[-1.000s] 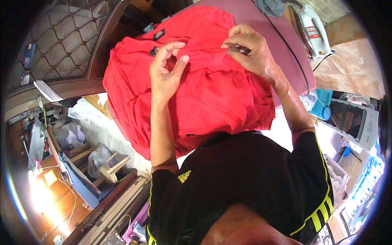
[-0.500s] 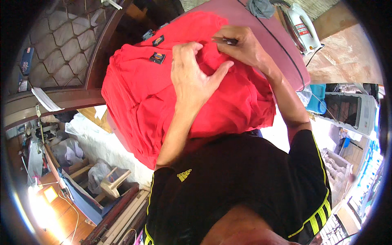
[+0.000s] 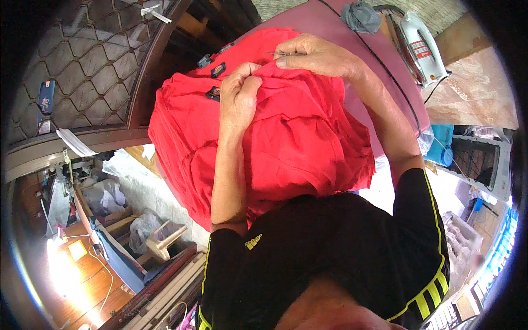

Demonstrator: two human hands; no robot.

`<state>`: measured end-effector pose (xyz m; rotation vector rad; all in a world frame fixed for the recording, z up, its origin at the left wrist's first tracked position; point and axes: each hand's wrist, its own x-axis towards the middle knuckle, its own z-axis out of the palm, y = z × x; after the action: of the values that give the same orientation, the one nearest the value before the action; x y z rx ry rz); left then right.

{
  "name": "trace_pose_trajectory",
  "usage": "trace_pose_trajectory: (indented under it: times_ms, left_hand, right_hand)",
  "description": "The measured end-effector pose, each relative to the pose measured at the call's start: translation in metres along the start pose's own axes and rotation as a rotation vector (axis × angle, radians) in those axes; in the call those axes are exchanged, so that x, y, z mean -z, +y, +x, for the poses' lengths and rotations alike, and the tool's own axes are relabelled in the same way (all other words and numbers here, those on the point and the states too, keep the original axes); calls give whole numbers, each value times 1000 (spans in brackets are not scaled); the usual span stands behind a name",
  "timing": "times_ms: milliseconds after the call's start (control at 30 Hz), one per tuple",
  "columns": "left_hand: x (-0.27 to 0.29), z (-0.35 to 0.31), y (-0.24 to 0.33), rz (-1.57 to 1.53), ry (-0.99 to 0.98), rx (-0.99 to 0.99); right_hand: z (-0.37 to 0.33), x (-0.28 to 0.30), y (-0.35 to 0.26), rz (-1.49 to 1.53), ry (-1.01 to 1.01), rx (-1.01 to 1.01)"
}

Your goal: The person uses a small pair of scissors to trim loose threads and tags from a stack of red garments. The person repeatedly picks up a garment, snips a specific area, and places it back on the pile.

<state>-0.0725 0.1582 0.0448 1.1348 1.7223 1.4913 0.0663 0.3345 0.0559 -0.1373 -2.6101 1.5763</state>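
Observation:
Several red shirts [image 3: 291, 137] lie piled and rumpled in front of me, with dark neck labels [image 3: 218, 70] showing at their far left. My left hand [image 3: 240, 91] pinches a fold of the top shirt between thumb and fingers, just right of the nearest label. To its right, my right hand [image 3: 316, 55] is closed over the far part of the same cloth. A small pointed metal tool [image 3: 286, 54], like thread snips, sticks out from its fingers toward the left. Most of the tool is hidden by the hand.
The pile rests on a pink padded board [image 3: 379, 93] crossed by a black cord. A white iron [image 3: 422, 47] and a grey cloth [image 3: 360, 16] are at the far right. At left stands a dark-framed lattice panel [image 3: 88, 60]; a blue container [image 3: 440, 144] is at right.
My left hand, open over the cloth before, has closed on a fold of it. My right hand has lowered and turned, bringing the tool's thin tip out to the left.

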Motion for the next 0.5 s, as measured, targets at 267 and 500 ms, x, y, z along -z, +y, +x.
trace_pose_trajectory:
  times_ms: [267,500]
  left_hand:
    - [-5,1,6,-69,18,51]
    - [-15,1,-1,16,72,-92]
  right_hand:
    - [-1,-5,14,298,81,94]
    - [1,-1,21,207,59,83]
